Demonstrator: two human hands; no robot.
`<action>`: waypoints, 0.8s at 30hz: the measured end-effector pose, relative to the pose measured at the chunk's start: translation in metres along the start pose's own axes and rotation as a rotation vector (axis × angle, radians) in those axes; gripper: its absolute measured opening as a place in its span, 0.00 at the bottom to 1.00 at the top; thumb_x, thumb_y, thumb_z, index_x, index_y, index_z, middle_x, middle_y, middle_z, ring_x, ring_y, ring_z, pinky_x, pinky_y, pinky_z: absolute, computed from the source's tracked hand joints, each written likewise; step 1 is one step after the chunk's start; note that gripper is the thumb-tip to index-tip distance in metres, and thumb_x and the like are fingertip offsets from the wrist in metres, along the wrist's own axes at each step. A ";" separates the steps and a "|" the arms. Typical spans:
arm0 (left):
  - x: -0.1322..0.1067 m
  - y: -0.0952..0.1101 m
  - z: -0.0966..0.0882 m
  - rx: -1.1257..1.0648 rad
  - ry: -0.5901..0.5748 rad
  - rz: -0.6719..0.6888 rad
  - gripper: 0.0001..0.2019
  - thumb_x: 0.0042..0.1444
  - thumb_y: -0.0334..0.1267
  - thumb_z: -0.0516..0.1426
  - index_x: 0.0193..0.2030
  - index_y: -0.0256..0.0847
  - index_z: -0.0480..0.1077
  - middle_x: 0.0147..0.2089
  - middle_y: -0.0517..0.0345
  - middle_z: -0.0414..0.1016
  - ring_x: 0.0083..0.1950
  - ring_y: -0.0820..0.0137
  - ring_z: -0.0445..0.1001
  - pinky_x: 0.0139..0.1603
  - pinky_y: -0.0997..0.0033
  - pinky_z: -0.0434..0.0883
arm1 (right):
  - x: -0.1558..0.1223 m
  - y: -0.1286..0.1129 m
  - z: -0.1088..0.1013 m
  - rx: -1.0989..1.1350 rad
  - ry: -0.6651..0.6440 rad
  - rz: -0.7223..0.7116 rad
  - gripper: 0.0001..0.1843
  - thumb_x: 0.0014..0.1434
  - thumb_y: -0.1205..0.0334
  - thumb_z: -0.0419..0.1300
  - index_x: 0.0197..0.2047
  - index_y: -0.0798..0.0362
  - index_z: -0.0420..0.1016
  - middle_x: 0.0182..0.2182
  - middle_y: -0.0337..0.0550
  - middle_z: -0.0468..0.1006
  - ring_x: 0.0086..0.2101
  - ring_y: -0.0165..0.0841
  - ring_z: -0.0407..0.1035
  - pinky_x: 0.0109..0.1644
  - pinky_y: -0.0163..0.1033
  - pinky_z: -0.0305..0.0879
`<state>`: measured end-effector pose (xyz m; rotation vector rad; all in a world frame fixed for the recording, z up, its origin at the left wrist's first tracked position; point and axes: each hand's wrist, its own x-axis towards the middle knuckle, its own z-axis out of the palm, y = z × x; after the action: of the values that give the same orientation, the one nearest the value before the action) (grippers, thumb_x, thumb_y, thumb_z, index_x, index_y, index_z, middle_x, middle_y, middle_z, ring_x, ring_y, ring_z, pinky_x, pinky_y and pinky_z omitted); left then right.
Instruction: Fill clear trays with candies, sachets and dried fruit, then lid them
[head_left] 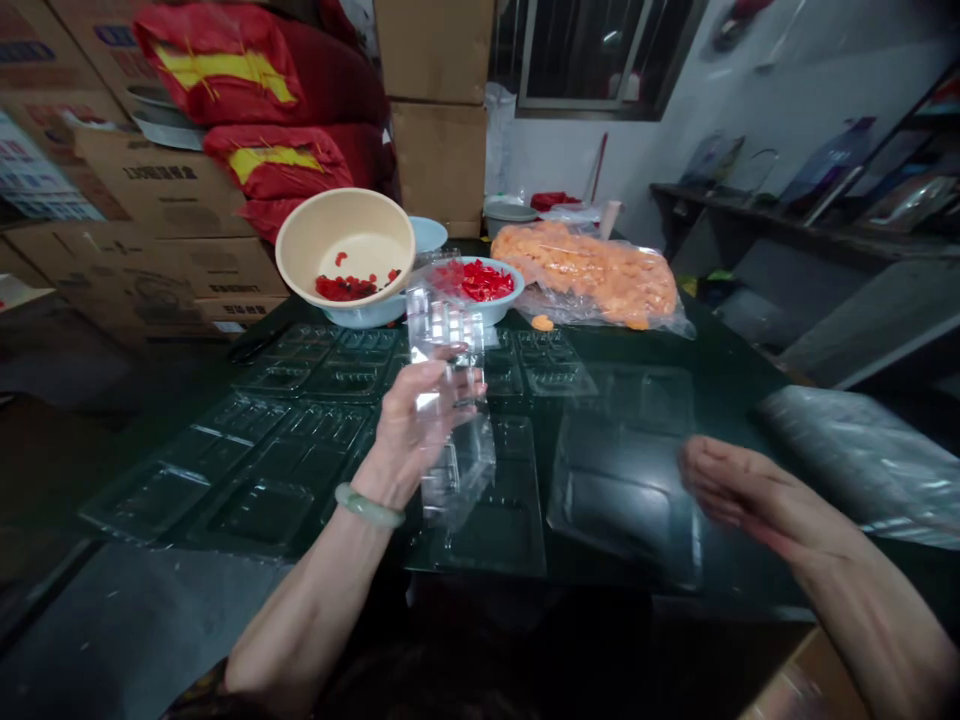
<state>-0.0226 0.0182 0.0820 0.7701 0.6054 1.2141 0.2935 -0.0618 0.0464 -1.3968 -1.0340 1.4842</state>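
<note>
Above the middle of the dark table [720, 340], the left hand [420, 420] grasps a clear plastic tray [444, 325], fingers wrapped around its middle so it stands nearly upright. Near the right edge, the right hand [739, 490] is blurred, its fingers stretched out and released, just over a flat clear tray [615, 500]. More empty trays [300, 440] cover the left of the table. At the far side sit a beige bowl [352, 225] and a blue bowl [502, 300] with red pieces, beside a bag of orange pieces [592, 270].
</note>
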 end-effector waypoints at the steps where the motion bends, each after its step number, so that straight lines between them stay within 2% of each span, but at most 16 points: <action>1: 0.001 0.000 -0.004 -0.018 -0.030 -0.021 0.27 0.39 0.46 0.60 0.47 0.35 0.68 0.38 0.48 0.74 0.40 0.61 0.74 0.38 0.64 0.69 | 0.004 0.012 -0.015 -0.003 0.015 0.086 0.20 0.45 0.50 0.66 0.22 0.52 0.60 0.17 0.31 0.53 0.16 0.21 0.43 0.20 0.32 0.34; 4: 0.003 -0.009 -0.006 -0.049 -0.089 -0.076 0.28 0.41 0.48 0.59 0.49 0.35 0.68 0.40 0.46 0.74 0.41 0.59 0.74 0.39 0.62 0.70 | 0.024 0.039 -0.035 -0.070 0.058 0.231 0.22 0.40 0.49 0.67 0.22 0.52 0.58 0.16 0.29 0.53 0.15 0.19 0.42 0.20 0.30 0.32; 7: 0.005 -0.021 0.003 -0.064 -0.104 -0.154 0.29 0.39 0.49 0.60 0.48 0.34 0.68 0.39 0.44 0.75 0.41 0.57 0.74 0.37 0.62 0.70 | 0.052 0.050 -0.033 -0.178 0.093 0.291 0.22 0.38 0.51 0.67 0.21 0.52 0.57 0.15 0.29 0.55 0.14 0.18 0.44 0.18 0.30 0.33; 9: 0.005 -0.029 0.012 -0.069 -0.088 -0.194 0.29 0.39 0.49 0.60 0.48 0.34 0.68 0.38 0.44 0.74 0.40 0.57 0.74 0.35 0.63 0.70 | 0.066 0.047 -0.026 -0.278 0.183 0.293 0.19 0.41 0.52 0.65 0.22 0.52 0.57 0.14 0.29 0.55 0.13 0.19 0.45 0.17 0.30 0.35; 11: 0.003 -0.036 0.020 -0.069 -0.064 -0.221 0.30 0.38 0.49 0.61 0.48 0.34 0.68 0.37 0.46 0.74 0.38 0.59 0.74 0.33 0.66 0.69 | 0.066 0.036 -0.011 -0.382 0.350 0.169 0.16 0.46 0.53 0.62 0.24 0.52 0.60 0.13 0.28 0.55 0.13 0.20 0.46 0.16 0.29 0.37; 13: 0.000 -0.045 0.028 -0.066 -0.049 -0.240 0.30 0.37 0.48 0.62 0.47 0.35 0.68 0.35 0.48 0.74 0.37 0.61 0.74 0.32 0.69 0.68 | 0.051 0.019 0.014 -0.426 0.438 -0.073 0.14 0.50 0.52 0.60 0.28 0.53 0.63 0.14 0.29 0.56 0.14 0.21 0.48 0.16 0.29 0.42; 14: -0.002 -0.050 0.032 -0.071 -0.050 -0.243 0.29 0.37 0.47 0.63 0.47 0.35 0.68 0.34 0.50 0.74 0.36 0.62 0.74 0.31 0.70 0.68 | 0.040 0.008 0.031 -0.410 0.395 -0.206 0.14 0.51 0.51 0.59 0.30 0.53 0.65 0.14 0.29 0.57 0.15 0.21 0.50 0.17 0.29 0.44; 15: -0.005 -0.055 0.036 -0.084 -0.060 -0.242 0.27 0.37 0.46 0.63 0.46 0.36 0.68 0.32 0.53 0.73 0.34 0.64 0.74 0.31 0.71 0.67 | 0.027 -0.002 0.050 -0.374 0.273 -0.282 0.15 0.52 0.49 0.59 0.31 0.53 0.65 0.14 0.29 0.58 0.15 0.22 0.51 0.17 0.29 0.47; 17: -0.010 -0.066 0.043 -0.129 -0.101 -0.247 0.24 0.38 0.44 0.64 0.44 0.37 0.69 0.28 0.58 0.71 0.30 0.68 0.73 0.30 0.72 0.67 | 0.006 -0.022 0.086 -0.312 -0.031 -0.294 0.16 0.50 0.48 0.61 0.30 0.53 0.65 0.15 0.30 0.61 0.15 0.22 0.54 0.17 0.29 0.49; 19: -0.015 -0.074 0.049 -0.178 -0.173 -0.266 0.23 0.40 0.45 0.64 0.43 0.37 0.70 0.25 0.60 0.70 0.27 0.69 0.72 0.30 0.71 0.68 | -0.004 -0.035 0.114 -0.220 -0.220 -0.299 0.19 0.46 0.48 0.64 0.25 0.53 0.62 0.16 0.30 0.62 0.15 0.20 0.53 0.16 0.28 0.48; 21: -0.020 -0.078 0.052 -0.196 -0.241 -0.291 0.23 0.42 0.49 0.62 0.43 0.36 0.70 0.26 0.58 0.71 0.29 0.66 0.73 0.30 0.68 0.70 | -0.003 -0.039 0.126 -0.143 -0.302 -0.297 0.22 0.44 0.49 0.66 0.22 0.53 0.59 0.15 0.30 0.62 0.13 0.18 0.51 0.15 0.27 0.45; 24: -0.024 -0.078 0.052 -0.188 -0.281 -0.310 0.27 0.44 0.55 0.60 0.44 0.34 0.70 0.28 0.53 0.73 0.32 0.60 0.75 0.31 0.64 0.71 | 0.007 -0.034 0.126 -0.087 -0.372 -0.285 0.22 0.46 0.48 0.65 0.21 0.53 0.59 0.12 0.28 0.60 0.12 0.18 0.49 0.14 0.27 0.41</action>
<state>0.0566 -0.0279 0.0522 0.6456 0.3564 0.8453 0.1686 -0.0473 0.0820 -0.9957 -1.4772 1.5277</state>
